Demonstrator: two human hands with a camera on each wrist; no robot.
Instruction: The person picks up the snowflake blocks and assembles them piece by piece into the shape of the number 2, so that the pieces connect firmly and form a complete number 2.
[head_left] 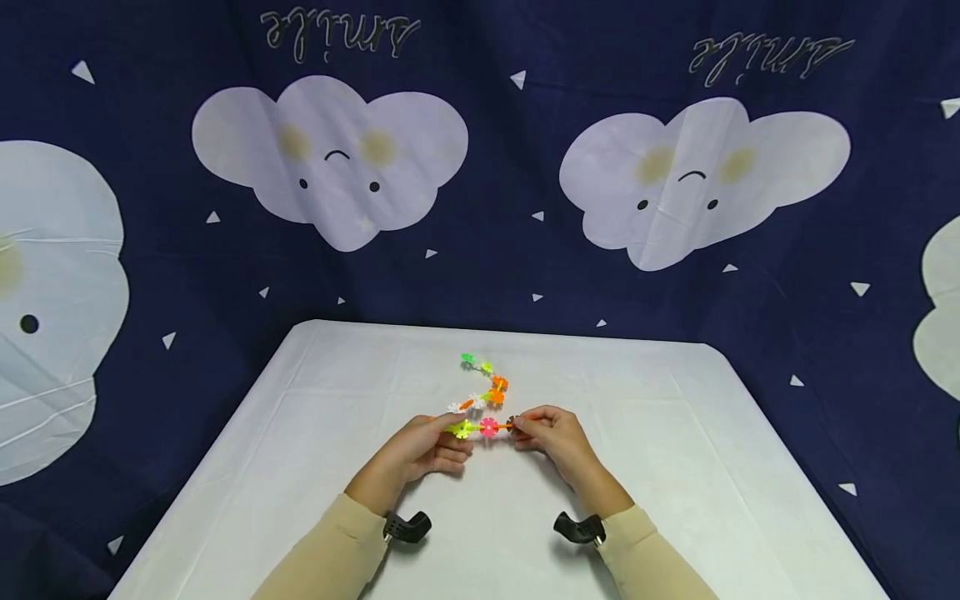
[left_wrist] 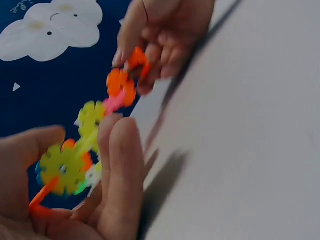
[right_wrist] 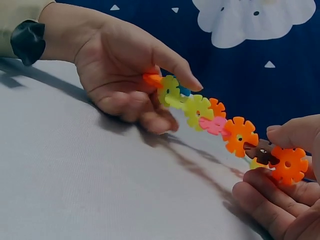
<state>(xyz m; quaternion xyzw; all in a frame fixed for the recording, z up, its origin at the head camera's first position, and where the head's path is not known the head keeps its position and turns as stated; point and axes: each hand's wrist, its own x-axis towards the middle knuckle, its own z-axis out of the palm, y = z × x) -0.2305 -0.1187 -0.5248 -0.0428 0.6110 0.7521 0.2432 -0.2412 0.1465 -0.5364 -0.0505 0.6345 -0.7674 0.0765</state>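
A chain of interlocking plastic snowflake discs (head_left: 488, 427) stretches between the two hands, above the table. My left hand (head_left: 431, 450) holds its left part between thumb and fingers, around yellow-green discs (left_wrist: 63, 169) and an orange one. My right hand (head_left: 553, 437) pinches the right end, where a dark brown disc (right_wrist: 262, 152) joins an orange disc (right_wrist: 290, 165). Pink and orange discs link the middle. Beyond the left hand the chain bends back through white and orange discs (head_left: 498, 397) to a green disc (head_left: 468, 359). The left fingers hide some pieces.
A white cloth covers the table (head_left: 637, 467), and the hands cast shadows on it. Behind stands a dark blue curtain (head_left: 510, 150) printed with clouds and triangles. Each wrist wears a black camera mount (head_left: 407, 527).
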